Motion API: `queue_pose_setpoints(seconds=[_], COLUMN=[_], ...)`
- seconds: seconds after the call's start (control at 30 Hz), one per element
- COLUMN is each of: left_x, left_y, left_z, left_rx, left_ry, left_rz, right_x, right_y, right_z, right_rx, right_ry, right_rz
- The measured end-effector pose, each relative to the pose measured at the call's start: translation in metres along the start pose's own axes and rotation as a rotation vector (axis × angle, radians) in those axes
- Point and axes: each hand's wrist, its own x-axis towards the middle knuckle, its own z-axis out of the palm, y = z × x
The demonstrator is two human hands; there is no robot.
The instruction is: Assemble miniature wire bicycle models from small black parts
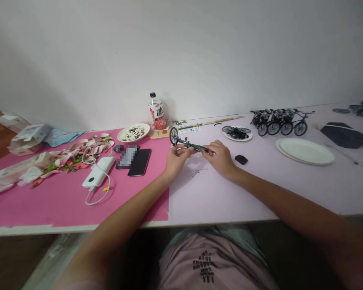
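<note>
Both hands hold a small dark model bicycle (187,143) above the light purple part of the table. One spoked wheel stands up at its left end, and its green frame runs to the right. My left hand (178,158) pinches the frame beside that wheel. At the other end, the fingers of my right hand (219,157) are closed on the frame. Whether a second wheel is fitted cannot be made out. A small black part (241,159) lies right of my right hand. Behind it, a white plate (245,139) carries loose black wheels and parts.
Several finished-looking model bicycles (280,122) stand at the back right, near stacked white plates (317,152) and a dark hexagonal piece (345,135). On the pink side are phones (140,162), a white power bank (99,172) with cable, petals (75,155), a bowl (133,139) and a bottle (157,114).
</note>
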Motion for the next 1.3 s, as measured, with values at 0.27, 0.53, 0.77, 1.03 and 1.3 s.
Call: queue_pose_setpoints(seconds=[0.27,0.53,0.77,1.03,1.3], left_x=[0.001,0.001,0.003,0.007,0.008], left_y=[-0.003,-0.004,-0.005,0.009,0.012], left_z=[0.001,0.000,-0.002,-0.009,-0.012], left_rx=[-0.005,-0.014,-0.058,-0.099,-0.092], left_ry=[0.008,0.010,0.016,0.071,0.083], left_rz=[0.008,0.012,-0.022,-0.006,-0.017], right_x=[-0.001,0.002,0.009,0.030,0.031], right_y=[0.001,0.000,0.005,0.009,0.018], right_z=[0.001,-0.004,-0.012,-0.048,-0.046], right_rx=[-0.029,-0.035,0.037,0.128,0.094], right_ry=[-0.010,-0.026,-0.108,0.024,0.155], right_rz=[-0.025,-0.108,-0.164,-0.112,-0.028])
